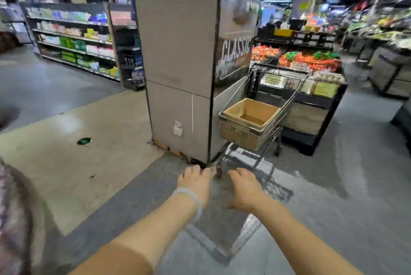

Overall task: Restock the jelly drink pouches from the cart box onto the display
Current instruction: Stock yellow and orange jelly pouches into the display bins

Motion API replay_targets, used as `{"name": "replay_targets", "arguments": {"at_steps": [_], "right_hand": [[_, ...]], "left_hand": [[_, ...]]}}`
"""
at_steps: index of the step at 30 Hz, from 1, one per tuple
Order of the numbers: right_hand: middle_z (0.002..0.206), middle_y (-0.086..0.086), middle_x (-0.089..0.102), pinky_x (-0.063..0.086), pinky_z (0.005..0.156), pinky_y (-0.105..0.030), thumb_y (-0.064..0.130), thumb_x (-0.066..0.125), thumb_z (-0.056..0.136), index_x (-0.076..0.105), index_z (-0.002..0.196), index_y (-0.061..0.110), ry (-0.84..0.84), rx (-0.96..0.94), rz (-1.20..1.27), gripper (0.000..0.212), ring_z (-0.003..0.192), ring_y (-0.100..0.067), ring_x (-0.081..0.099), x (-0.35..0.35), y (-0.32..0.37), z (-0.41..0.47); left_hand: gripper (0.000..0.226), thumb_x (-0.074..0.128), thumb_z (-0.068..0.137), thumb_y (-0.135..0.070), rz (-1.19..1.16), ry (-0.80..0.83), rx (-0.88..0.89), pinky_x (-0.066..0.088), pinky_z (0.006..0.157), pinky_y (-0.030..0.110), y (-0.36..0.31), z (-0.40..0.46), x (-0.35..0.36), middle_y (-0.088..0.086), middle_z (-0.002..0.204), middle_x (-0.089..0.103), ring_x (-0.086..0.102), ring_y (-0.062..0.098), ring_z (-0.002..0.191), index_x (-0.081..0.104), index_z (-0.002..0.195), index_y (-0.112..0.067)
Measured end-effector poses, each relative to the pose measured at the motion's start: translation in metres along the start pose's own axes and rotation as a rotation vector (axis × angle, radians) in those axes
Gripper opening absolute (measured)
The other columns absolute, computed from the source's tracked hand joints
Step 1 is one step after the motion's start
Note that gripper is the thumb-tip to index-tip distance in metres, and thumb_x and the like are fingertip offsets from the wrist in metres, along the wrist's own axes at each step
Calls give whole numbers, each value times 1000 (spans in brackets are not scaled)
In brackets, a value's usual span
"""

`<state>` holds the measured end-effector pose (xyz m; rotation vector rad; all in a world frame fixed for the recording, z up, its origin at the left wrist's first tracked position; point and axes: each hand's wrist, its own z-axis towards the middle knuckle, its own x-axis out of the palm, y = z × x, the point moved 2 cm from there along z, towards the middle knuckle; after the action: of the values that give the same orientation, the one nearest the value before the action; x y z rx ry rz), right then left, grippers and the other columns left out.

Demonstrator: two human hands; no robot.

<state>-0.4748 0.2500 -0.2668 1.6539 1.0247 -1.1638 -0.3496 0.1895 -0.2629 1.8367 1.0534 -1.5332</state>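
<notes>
Both hands [195,180] [245,190] open, holding nothing

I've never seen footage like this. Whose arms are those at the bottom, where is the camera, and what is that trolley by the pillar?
No machine here: a person wears a wide-angle camera on the head, looking forward and down, so the arms are their own. The left hand, with a pale bracelet at the wrist, and the right hand reach forward with relaxed fingers and hold nothing. Ahead, beside a grey pillar, stands a wire shopping cart carrying an open cardboard box; from here it looks nearly empty. Behind the cart is a display piled with orange and green packets, too blurred to identify. Stocked shelves line the aisle at left.
</notes>
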Motion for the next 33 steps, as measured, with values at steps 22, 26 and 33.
{"name": "replay_targets", "arguments": {"at_steps": [22,26,33], "right_hand": [[134,-9,35,37,103,-39,33,77,73,38,131,14,59,272,37,73,129,-30,31,-70,-162,352],[136,-11,35,36,104,-39,25,71,77,40,129,12,8,234,11,62,130,-32,31,-77,-204,426],[134,-14,38,34,101,-36,17,65,78,41,131,11,-33,153,-21,59,125,-32,35,-118,-281,566]], "left_hand": [[72,63,82,-19,62,131,249,29,108,40,-48,425,-61,12,146,23,24,32,135,24,142,-17],[73,62,83,-21,78,124,244,28,108,40,-66,504,-64,11,145,24,24,31,136,21,144,-17],[74,67,78,-23,72,100,165,34,105,39,-99,657,-93,9,143,28,28,30,133,27,141,-18]]}}
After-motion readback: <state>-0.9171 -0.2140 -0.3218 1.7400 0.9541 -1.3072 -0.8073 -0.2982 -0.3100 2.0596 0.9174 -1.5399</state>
